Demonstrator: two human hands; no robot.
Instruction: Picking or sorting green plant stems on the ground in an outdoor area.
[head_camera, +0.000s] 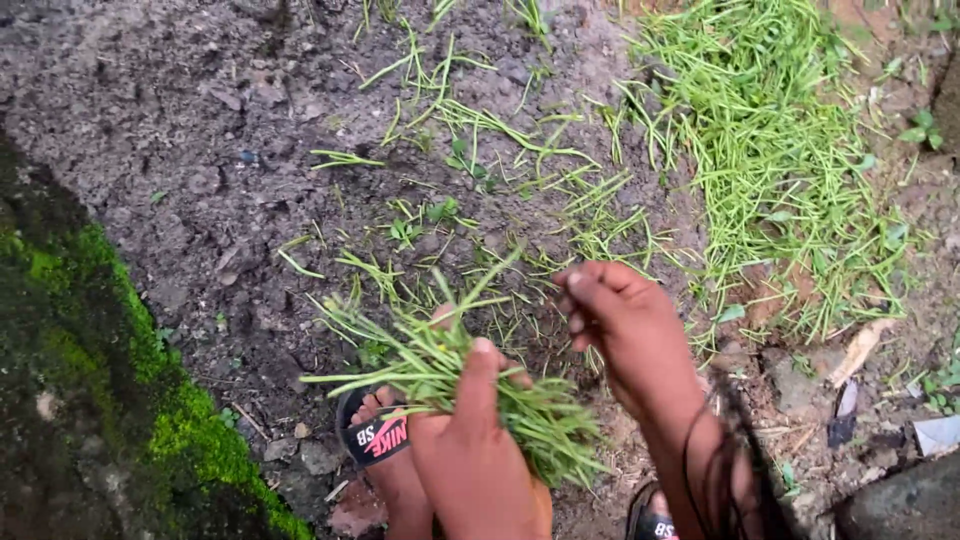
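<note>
A: What is the left hand (478, 440) doing?

B: It comes up from the bottom edge, low in the middle, with the fingers wrapped round a bunch (450, 380) of thin green shoots. The thumb lies straight up across the front of the bunch, pressing it into the palm. The shoots fan out to the left and to the lower right of the fist.

A: And the right hand (625, 325)?

B: It reaches in from the lower right, wrist bent, back of the hand to the camera. The fingers are curled in with the tips drawn together at the upper left, just above the soil (180, 130). Whether they pinch a shoot I cannot tell. A dark cord (700, 450) hangs round the wrist.

A: How near are the two hands?

B: Close, but apart; the right sits just to the right of the bunch.

A: What lies around them?

B: Loose shoots (520, 200) scattered over the dark soil ahead, and a thicker heap (780, 160) at the upper right. A mossy stone (90, 380) runs down the left side. Under the left hand shows a foot in a black sandal (375, 435); a second sandal (650, 515) peeks out at the bottom edge.
</note>
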